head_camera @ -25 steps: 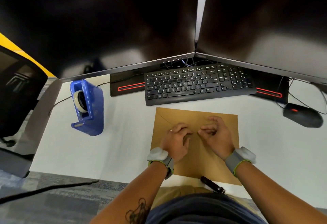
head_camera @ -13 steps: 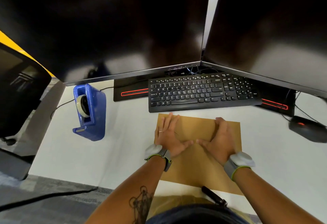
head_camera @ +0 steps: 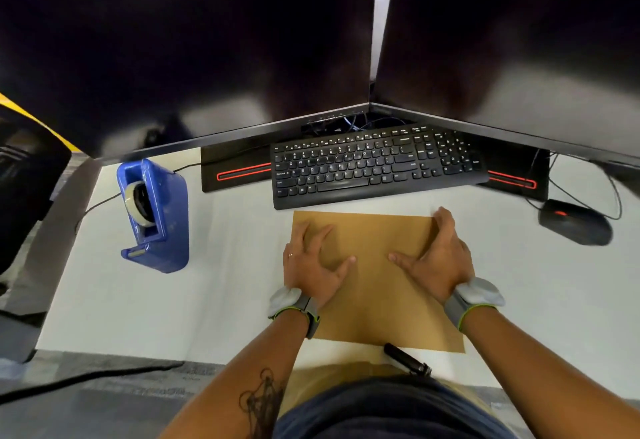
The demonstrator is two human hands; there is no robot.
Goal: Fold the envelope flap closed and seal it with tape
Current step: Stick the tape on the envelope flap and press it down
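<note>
Pressing: in the head view, the envelope (head_camera: 377, 275) is being flattened on the desk (head_camera: 221, 300) by both hands, just in front of the keyboard (head_camera: 374, 164).
Left hand: the left hand (head_camera: 313, 262) is laid palm-down on the envelope's left part, fingers spread wide and flat, thumb pointed inward; nothing is gripped.
Right hand: the right hand (head_camera: 438, 258) is laid palm-down near the right edge, fingers extended toward the far corner, thumb pointed inward; nothing is held.
Flap: no raised flap is seen; it is judged to be folded down already under the hands, though its edge cannot be made out.
Tape: the tape dispenser (head_camera: 154, 216) is stood well apart to the left, a roll visible in it; no strip is seen on the envelope.
Step judged: the crease is being pressed; taping is not yet done.
Handling: the envelope is judged light, thin and flexible, easily slid on the smooth desk, so one palm should be kept on it while tape is fetched.
Hold point: the flap is best pinned flat near its edge, with the tape laid across the seam.
Other items: a mouse (head_camera: 575, 225) is seen on the right, and a dark object (head_camera: 407, 359) by the near edge.
</note>
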